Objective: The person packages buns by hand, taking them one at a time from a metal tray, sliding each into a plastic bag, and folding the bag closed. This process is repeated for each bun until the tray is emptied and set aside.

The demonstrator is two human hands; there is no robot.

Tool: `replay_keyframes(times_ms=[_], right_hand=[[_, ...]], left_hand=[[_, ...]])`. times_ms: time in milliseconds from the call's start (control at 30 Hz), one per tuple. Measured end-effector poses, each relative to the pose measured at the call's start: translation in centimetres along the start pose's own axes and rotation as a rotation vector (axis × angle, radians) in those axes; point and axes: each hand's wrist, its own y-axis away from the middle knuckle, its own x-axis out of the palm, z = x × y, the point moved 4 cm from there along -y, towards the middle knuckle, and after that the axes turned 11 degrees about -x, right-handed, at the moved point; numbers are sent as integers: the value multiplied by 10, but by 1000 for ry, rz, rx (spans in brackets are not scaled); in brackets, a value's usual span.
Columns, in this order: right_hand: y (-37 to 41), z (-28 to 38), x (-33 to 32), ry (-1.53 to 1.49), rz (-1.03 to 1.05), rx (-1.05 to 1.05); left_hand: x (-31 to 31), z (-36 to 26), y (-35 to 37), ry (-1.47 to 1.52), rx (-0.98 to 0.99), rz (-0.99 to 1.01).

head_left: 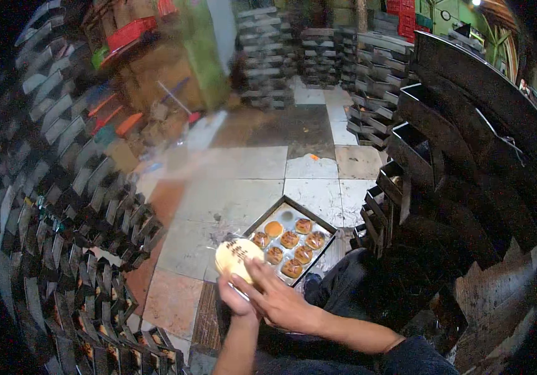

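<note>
A pale round bun point(236, 254) with dark marks on its face is held up in front of me. My left hand point(236, 301) grips it from below. My right hand point(276, 297) lies across its lower right edge, fingers spread on it. Just beyond the bun, a metal baking tray point(286, 213) rests on the tiled floor and holds several golden-brown buns point(289, 239). My dark-trousered legs point(343, 287) are to the right of the tray.
Stacks of dark empty baking tins point(74, 250) wall in the left side, and taller stacks point(456, 137) rise on the right. More stacks point(318, 56) stand at the back. Red crates point(132, 31) sit far left. Tiled floor point(249, 181) lies between.
</note>
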Motion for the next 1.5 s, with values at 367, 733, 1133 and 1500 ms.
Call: replay_keyframes(times_ms=[367, 733, 1133, 1500], right_hand=[[5, -13, 24, -650, 209, -63], [9, 1, 24, -529, -139, -130], [1, 28, 8, -552, -147, -151], [16, 44, -20, -582, -173, 21]], left_hand=[[-6, -3, 6, 4, -193, 14], [8, -47, 27, 162, -346, 141], [8, -55, 21, 15, -289, 172], [12, -45, 42, 60, -394, 228]])
